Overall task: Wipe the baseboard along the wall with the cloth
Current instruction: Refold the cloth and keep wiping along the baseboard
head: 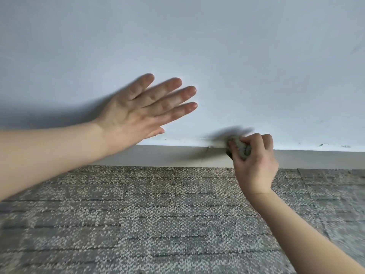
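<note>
Two hands [138,113], one cloth [240,148], one baseboard [177,155], one wall [217,56].

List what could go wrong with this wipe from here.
1. The cloth is balled up small in the right hand, so it may miss the lower part of the baseboard.
2. Dark marks sit on the wall just above the baseboard's top edge; wiping only the face could leave them.
3. The left hand, flat against the wall, might smudge it.
</note>
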